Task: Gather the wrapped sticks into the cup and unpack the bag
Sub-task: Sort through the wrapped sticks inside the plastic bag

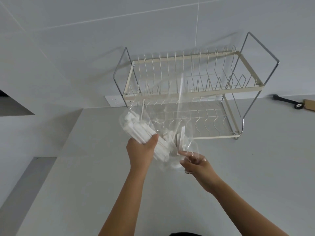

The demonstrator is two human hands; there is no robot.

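Observation:
My left hand [142,149] grips a bundle of white paper-wrapped sticks [136,128] that sits inside a clear plastic bag [172,109], held up over the counter. The bag's loose film rises in front of the dish rack. My right hand [194,163] pinches the bag's lower right part, close to a clear cup [175,160] that is hard to make out. A few more wrapped sticks [179,138] stand between my hands; whether they are in the cup or in the bag I cannot tell.
A two-tier wire dish rack [187,94] stands against the tiled wall just behind the bag. A wall socket [114,101] is to its left. A black-handled tool [288,102] and a wooden piece [309,104] lie at the far right. The grey counter [85,184] drops off at the left.

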